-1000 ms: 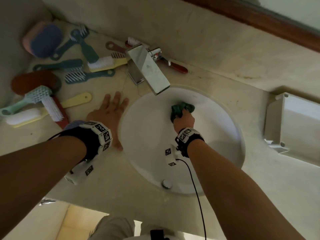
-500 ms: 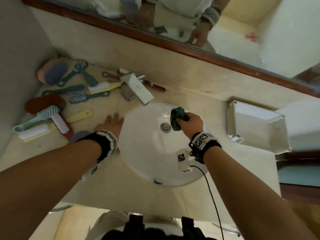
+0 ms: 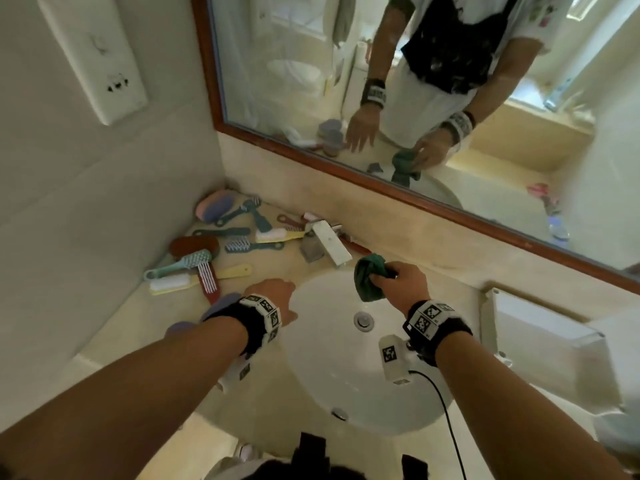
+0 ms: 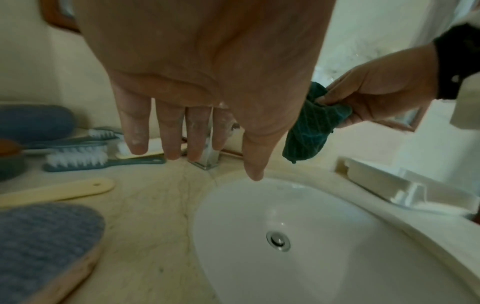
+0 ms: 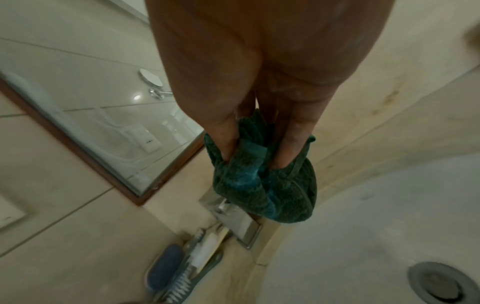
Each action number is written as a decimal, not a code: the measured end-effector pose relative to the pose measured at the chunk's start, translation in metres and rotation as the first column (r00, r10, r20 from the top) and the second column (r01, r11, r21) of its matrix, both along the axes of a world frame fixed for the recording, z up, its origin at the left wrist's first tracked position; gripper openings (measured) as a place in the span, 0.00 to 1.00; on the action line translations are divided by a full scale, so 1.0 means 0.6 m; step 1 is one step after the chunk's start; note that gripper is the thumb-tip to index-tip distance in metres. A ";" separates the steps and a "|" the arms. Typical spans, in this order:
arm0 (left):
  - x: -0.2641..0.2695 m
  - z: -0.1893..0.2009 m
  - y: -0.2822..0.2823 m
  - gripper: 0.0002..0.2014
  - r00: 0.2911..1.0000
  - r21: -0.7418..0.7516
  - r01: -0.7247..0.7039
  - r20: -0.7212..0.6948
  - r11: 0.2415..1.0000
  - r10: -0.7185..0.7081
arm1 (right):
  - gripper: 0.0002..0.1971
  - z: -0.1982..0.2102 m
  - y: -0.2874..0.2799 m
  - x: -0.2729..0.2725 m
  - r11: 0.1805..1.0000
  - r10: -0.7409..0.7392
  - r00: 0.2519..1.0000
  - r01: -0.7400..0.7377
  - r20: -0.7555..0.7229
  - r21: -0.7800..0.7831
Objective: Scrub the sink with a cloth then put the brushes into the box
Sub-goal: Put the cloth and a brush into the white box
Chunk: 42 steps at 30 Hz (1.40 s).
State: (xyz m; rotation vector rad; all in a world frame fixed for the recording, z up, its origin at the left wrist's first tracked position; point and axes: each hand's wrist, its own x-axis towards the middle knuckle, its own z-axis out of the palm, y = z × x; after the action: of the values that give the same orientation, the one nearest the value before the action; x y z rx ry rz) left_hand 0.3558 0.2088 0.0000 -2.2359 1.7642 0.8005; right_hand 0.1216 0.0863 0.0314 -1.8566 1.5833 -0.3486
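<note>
My right hand [image 3: 398,282] grips a bunched dark green cloth [image 3: 367,278] in the air over the far side of the white oval sink [image 3: 332,375], just right of the chrome tap [image 3: 329,244]. The cloth [image 5: 262,185] hangs from my pinching fingers [image 5: 226,142]. My left hand [image 3: 273,292] hovers with straight fingers [image 4: 168,133] above the sink's left rim, holding nothing. Several brushes [image 3: 221,258] in teal, yellow, red and white lie scattered on the counter at the far left. A white plastic box [image 3: 540,337] stands open on the counter right of the sink.
A wood-framed mirror [image 3: 415,98] runs along the back wall. A blue scrub pad [image 4: 44,242] lies on the counter by my left wrist. The drain [image 3: 363,320] sits at the basin's middle. A wall socket plate [image 3: 93,57] hangs at the upper left.
My right hand has lifted the cloth out of the basin, up and toward the tap. My left hand has come off the counter. My head view has tilted up to take in the mirror.
</note>
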 end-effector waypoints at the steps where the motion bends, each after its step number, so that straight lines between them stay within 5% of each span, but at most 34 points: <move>1: 0.008 0.009 0.007 0.37 0.999 -0.024 -0.040 -0.011 0.999 0.040 | 0.10 0.008 -0.002 0.010 1.000 0.026 1.000 -0.026 0.010 -0.010; 8: 0.071 0.070 0.101 0.29 0.919 -0.147 -0.394 -0.037 0.907 0.393 | 0.11 0.049 0.004 0.088 0.970 0.241 0.970 -0.240 0.019 -0.041; 14: 0.120 0.094 0.157 0.20 0.865 -0.121 -0.501 -0.051 0.857 0.499 | 0.14 0.066 0.047 0.151 0.928 0.371 0.928 -0.371 0.036 -0.025; 19: 0.163 0.110 0.186 0.18 0.869 -0.207 -0.491 -0.046 0.846 0.493 | 0.17 0.066 0.084 0.218 0.924 0.382 0.922 -0.383 0.063 -0.010; 27: 0.287 0.057 0.190 0.18 0.823 -0.126 -0.568 -0.088 0.813 0.561 | 0.11 0.059 0.097 0.328 0.935 0.351 0.936 -0.352 0.032 0.034; 42: 0.420 -0.103 0.083 0.25 0.929 -0.123 -0.358 0.059 0.926 0.366 | 0.18 -0.064 0.114 0.403 0.983 0.133 0.989 -0.123 -0.064 0.136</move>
State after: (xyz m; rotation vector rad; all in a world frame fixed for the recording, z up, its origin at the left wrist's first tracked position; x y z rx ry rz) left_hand 0.6077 0.2587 -0.0619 -2.6744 1.4074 0.6745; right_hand 0.3635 0.1546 -0.0068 -1.8761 1.4878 -0.1171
